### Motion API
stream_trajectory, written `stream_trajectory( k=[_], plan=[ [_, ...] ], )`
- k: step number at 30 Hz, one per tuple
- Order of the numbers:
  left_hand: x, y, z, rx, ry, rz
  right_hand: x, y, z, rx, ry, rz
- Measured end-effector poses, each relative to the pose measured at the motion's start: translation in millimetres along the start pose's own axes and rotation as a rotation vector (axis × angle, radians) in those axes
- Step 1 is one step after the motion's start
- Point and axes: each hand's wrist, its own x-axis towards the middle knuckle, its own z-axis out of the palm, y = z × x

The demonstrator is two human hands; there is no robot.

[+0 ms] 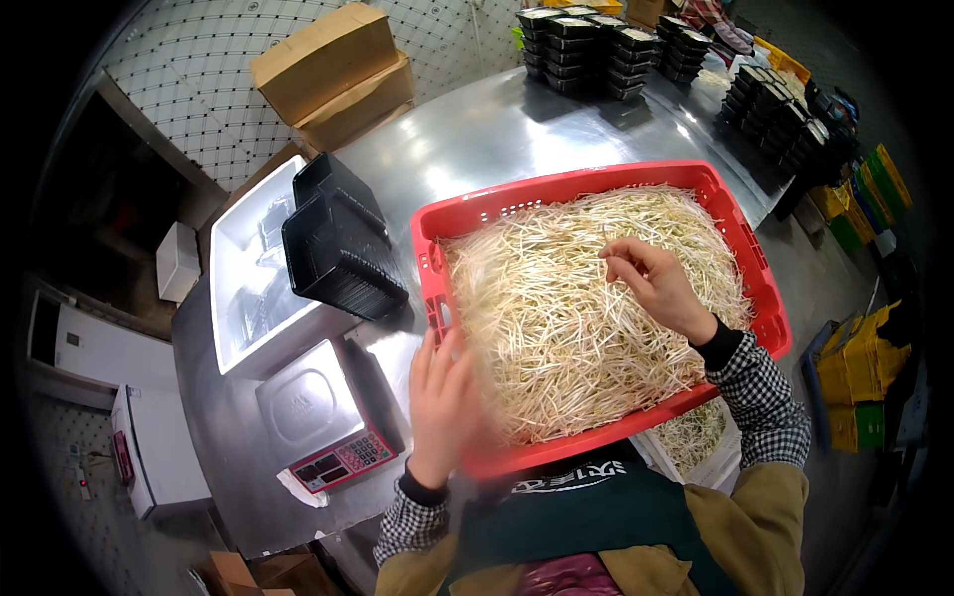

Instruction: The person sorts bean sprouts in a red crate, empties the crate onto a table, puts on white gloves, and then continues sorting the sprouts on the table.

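Observation:
A red plastic basket (760,268) stands on the metal table, heaped with white bean sprouts (586,328). Above the middle right of the heap is my right hand (656,283), its fingers curled toward the thumb. Whether a sprout is pinched there is too small to tell. My left hand (442,397) is at the basket's left edge, fingers stretched upward, partly smeared by motion. A pale blur lies between that hand and the sprouts. Left of the basket, a digital scale (313,397) with a bare metal pan sits close to my left hand.
Nested black plastic trays (343,243) lean beside a white foam box (234,308) holding clear plastic pieces. Filled black containers (576,45) are stacked at the far edge of the metal table (447,149). Cardboard boxes (333,70) stand behind. More sprouts (691,437) lie below the basket.

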Motion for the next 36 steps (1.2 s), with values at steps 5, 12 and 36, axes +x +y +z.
stream_trajectory(
  k=[5,12,36],
  plan=[
    [23.0,-5.0,37.1,0.218,-0.322,0.15,20.9,-1.9,36.2,-0.185,-0.06,-0.306],
    [-14.3,11.5,65.8,0.196,-0.385,0.26,55.7,8.4,98.4,-0.338,-0.183,-0.353],
    [-12.4,7.8,54.5,0.115,-0.447,0.283,-144.3,8.7,-181.9,0.126,0.109,0.341]
  ],
)
